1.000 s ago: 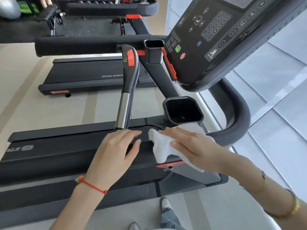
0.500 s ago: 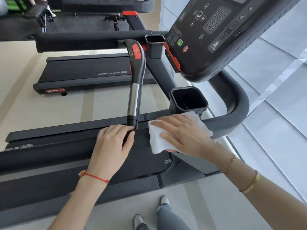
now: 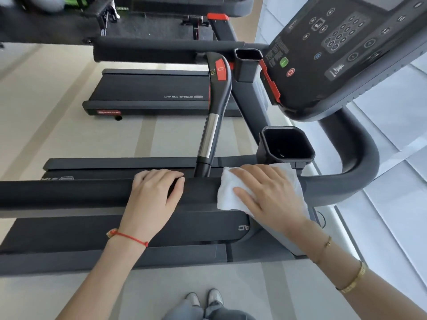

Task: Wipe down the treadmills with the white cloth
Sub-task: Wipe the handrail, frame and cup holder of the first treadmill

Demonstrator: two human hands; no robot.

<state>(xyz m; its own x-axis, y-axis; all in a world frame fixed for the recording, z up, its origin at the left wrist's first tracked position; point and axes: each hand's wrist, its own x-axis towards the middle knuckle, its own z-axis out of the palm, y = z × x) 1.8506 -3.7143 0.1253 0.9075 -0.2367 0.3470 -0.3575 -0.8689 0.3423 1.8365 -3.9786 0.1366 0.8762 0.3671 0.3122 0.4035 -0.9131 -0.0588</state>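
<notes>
Two hands rest on a treadmill's padded handrail [image 3: 69, 192]: the left hand [image 3: 152, 199] lies flat with fingers relaxed, holding nothing; to its right, the right hand [image 3: 268, 195] presses the white cloth [image 3: 227, 195] flat, fingers spread, below a cup holder [image 3: 286, 144].

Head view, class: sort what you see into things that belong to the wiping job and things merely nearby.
In the job:
white cloth
right hand, pressing the cloth
left hand, resting on the handrail
padded handrail

Merely nearby:
cup holder
console
second treadmill
shoes
</notes>
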